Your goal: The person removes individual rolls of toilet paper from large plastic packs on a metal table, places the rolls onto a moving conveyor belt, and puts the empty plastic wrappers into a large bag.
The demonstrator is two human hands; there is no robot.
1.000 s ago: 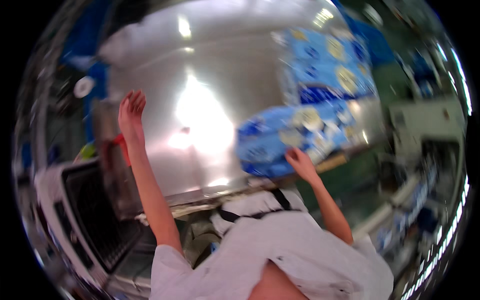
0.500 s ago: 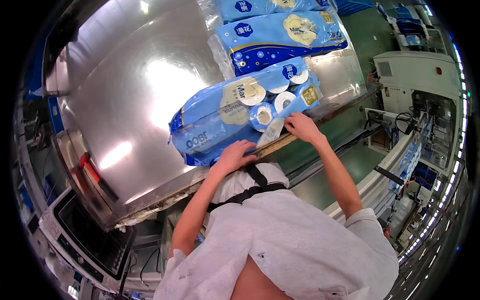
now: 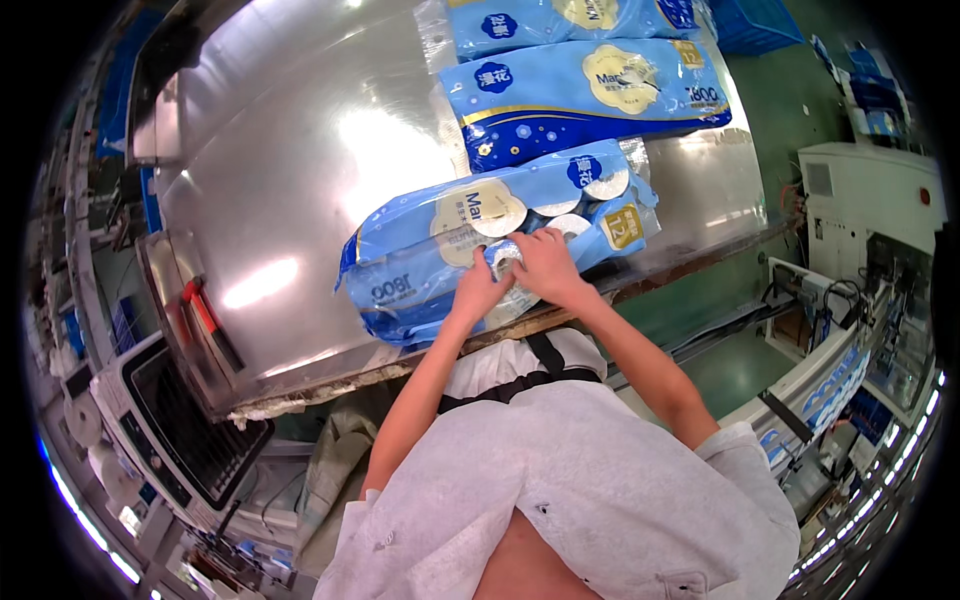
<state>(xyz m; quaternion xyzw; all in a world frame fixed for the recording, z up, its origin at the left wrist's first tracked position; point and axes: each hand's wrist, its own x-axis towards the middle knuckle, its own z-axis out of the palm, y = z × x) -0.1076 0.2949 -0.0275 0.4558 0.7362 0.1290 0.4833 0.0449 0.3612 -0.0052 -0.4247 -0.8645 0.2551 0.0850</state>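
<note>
A blue plastic pack [image 3: 410,235] of toilet rolls lies at a slant by the table's near edge. Its film is open on the side facing me, and white roll ends [image 3: 608,186] show through. Thumb and fingers of my left hand [image 3: 478,295] close on the left side of one toilet roll [image 3: 505,262]. From the right, my right hand [image 3: 548,268] grips the same roll, its fingers over the top. The roll is still at the pack's opening, partly covered by my hands. Loose film hangs beneath my hands.
Beyond the opened pack lie a full blue pack [image 3: 570,110] and another pack [image 3: 560,25] behind it. A red-handled tool [image 3: 203,310] rests in a metal tray at the table's left end. The metal table [image 3: 270,180] has a rough near edge. A white machine [image 3: 870,200] stands right.
Both hands have come together from the pack's near edge onto one roll and closed on it. My right hand has left the loose film flap. The view has shifted slightly.
</note>
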